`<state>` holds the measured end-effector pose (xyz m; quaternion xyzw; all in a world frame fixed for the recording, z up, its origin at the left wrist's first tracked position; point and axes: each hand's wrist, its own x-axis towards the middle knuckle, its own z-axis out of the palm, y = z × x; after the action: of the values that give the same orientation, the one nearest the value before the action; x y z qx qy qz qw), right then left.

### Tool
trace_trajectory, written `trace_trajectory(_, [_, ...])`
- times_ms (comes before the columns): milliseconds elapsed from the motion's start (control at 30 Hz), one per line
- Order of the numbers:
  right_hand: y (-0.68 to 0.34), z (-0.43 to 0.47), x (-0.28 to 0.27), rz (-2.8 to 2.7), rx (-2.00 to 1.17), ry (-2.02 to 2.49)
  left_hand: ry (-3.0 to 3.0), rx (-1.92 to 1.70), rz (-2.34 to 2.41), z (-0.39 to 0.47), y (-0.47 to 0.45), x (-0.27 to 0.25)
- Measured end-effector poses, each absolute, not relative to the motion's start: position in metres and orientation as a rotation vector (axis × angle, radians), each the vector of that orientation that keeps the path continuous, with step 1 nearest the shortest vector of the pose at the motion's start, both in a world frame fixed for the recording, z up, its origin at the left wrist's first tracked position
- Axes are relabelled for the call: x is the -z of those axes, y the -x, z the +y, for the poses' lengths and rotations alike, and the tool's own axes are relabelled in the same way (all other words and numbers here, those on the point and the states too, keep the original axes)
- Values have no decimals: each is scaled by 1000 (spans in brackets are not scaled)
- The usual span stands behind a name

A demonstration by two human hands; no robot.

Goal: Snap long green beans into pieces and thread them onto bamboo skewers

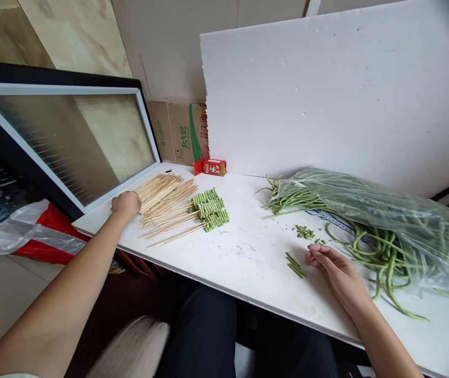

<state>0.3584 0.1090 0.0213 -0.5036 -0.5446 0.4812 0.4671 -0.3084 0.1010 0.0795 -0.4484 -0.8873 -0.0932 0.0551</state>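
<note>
My left hand [127,203] is closed at the left ends of a pile of bamboo skewers [161,191], its fingertips mostly hidden behind the knuckles. Beside that pile, several skewers carry rows of cut green bean pieces [210,210] on their right ends. On the right, my right hand [338,273] rests at the tabletop with loosely bent fingers, and nothing shows in it. Just left of its fingertips lie several cut bean pieces [295,265]. Short bean scraps [304,231] form a small heap beyond them.
Long green beans [389,252] spill from a clear plastic bag [366,202] on the right of the white table [243,262]. A white foam board [326,94] stands behind. A small red box [214,167], a cardboard carton [180,131] and a framed glass panel [78,142] stand at the back left.
</note>
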Motion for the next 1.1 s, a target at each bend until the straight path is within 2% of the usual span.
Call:
trace_trajectory(200, [-355,105,-30,-1372,-1148,1235,1314,324,-2670,96,298,-87])
trace_trajectory(367, [-357,99,-44,-1792,-875,1434,1364,473,-2489,84,264,-102])
trace_trajectory(533, [-356,90,-60,-2110,-754,1513,1627,726,-2178,65,177,-120])
trace_trajectory(633, [-357,88,-66,-2149,-741,1525,1895,1000,-1985,52,109,-120])
trace_trajectory(833, [-360,87,-65,-2148,-721,1573,2348,1216,-1904,42,11,-75])
trace_trajectory(1100, [-335,84,-44,-2052,-517,1599,2357,1211,-2013,29,-12,-18])
